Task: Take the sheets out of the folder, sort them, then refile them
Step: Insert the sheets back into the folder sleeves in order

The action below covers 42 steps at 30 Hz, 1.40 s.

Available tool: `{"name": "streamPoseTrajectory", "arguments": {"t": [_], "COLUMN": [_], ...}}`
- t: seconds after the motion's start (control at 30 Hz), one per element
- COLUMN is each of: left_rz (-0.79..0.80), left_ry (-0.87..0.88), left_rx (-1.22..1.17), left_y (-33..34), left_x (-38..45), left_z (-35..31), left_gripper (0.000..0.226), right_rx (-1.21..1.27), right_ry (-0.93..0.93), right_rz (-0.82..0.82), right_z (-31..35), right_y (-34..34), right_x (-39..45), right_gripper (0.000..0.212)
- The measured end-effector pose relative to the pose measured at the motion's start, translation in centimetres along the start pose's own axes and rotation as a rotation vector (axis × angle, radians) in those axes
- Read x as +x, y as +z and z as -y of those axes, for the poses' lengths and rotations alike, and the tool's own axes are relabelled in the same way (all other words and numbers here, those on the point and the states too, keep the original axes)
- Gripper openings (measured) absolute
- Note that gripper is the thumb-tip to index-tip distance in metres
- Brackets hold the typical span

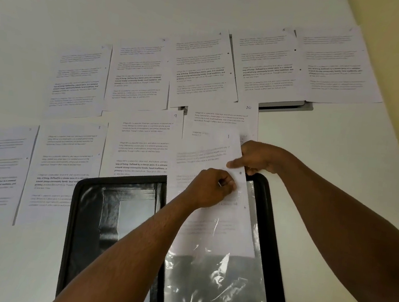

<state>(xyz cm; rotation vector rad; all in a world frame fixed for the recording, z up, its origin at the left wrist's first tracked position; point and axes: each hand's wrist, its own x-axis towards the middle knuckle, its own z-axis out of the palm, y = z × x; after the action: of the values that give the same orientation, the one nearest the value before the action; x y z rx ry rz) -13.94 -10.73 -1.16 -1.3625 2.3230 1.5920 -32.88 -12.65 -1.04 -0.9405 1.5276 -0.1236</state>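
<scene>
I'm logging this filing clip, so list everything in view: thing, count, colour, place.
Laid-out sheets: nine, white with printed text, in two rows on the table.
Held sheet: one, white, over the folder's right half, partly in the sleeve.
Folder: one, black, open, near edge of the table.
Plastic sleeve: one, clear, on the folder's right half.
Table: one, white.
Left hand: pinches the held sheet.
Right hand: grips the held sheet's right edge.

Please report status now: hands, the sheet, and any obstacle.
Left hand and right hand both pinch one sheet over the open folder. Sheet partly inside clear sleeve. No obstacle visible.
</scene>
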Motion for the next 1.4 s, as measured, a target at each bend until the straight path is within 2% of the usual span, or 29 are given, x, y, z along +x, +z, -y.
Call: {"name": "streamPoseTrajectory", "arguments": {"t": [0.07, 0.13, 0.23, 0.3, 0.37, 0.43, 0.53, 0.6, 0.63, 0.73, 0.97, 1.03, 1.13, 1.23, 1.33, 1.4], "left_rz": [-0.001, -0.002, -0.016, -0.027, -0.029, -0.028, -0.039, -0.052, -0.059, -0.060, -0.084, -0.099, -0.106, -0.126, -0.183, -0.221], "left_ry": [-0.011, -0.016, -0.014, -0.006, -0.002, 0.001, 0.000, 0.003, 0.006, 0.006, 0.024, 0.021, 0.040, 0.079, 0.085, 0.077], "left_rx": [0.002, -0.010, -0.017, -0.019, -0.019, -0.012, -0.033, -0.039, -0.040, -0.037, -0.031, -0.040, -0.066, -0.087, -0.132, -0.195], "left_y": [0.0, 0.0, -0.1, -0.1, -0.2, -0.2, -0.2, -0.2, -0.3, -0.4, -0.4, -0.2, -0.3, -0.4, -0.3, -0.2], "left_x": [0.3, 0.3, 0.2, 0.0, 0.0, -0.1, -0.3, -0.4, -0.4, -0.4, -0.6, -0.7, -1.1, -1.9, -2.6, -3.3], "left_z": [-0.3, -0.4, -0.4, -0.4, -0.4, -0.4, -0.4, -0.3, -0.2, -0.1, -0.1, 0.0, 0.4, 1.1, 1.7, 1.7], "left_gripper": [0.019, 0.017, 0.013, 0.012, 0.012, 0.012, 0.014, 0.015, 0.015, 0.012, 0.011, 0.011, 0.023, 0.031, 0.027, 0.032], "right_rx": [-0.152, -0.203, -0.022, -0.078, -0.320, -0.390, -0.225, -0.233, -0.339, -0.553, -0.524, -0.390, 0.008, 0.163, 0.093, 0.019], "right_ry": [0.068, 0.079, -0.030, -0.075, -0.016, 0.001, -0.203, -0.254, -0.244, -0.167, -0.144, -0.143, -0.133, -0.090, -0.055, -0.026], "right_rz": [0.134, 0.164, 0.005, -0.045, 0.111, 0.184, -0.047, -0.090, -0.026, 0.200, 0.293, 0.205, -0.138, -0.339, -0.283, -0.160], "right_z": [-0.2, -0.2, -0.2, -0.1, 0.2, 0.4, 0.7, 1.0, 1.1, 1.0, 0.6, 0.2, -1.1, -2.4, -4.3, -6.0], "right_y": [-0.3, -0.3, -0.2, -0.3, -0.1, 0.2, 0.7, 0.9, 0.9, 1.0, 0.8, 0.6, 0.9, 2.5, 5.2, 7.5], "right_x": [-0.1, -0.3, -0.4, -0.2, -0.3, -0.4, -0.2, -0.3, -0.5, -0.9, -2.0, -2.3, -2.9, -5.0, -7.9, -9.5], "right_gripper": [0.047, 0.045, 0.038, 0.039, 0.032, 0.022, 0.025, 0.012, 0.005, 0.025, 0.022, 0.020, 0.012, 0.038, 0.049, 0.035]}}
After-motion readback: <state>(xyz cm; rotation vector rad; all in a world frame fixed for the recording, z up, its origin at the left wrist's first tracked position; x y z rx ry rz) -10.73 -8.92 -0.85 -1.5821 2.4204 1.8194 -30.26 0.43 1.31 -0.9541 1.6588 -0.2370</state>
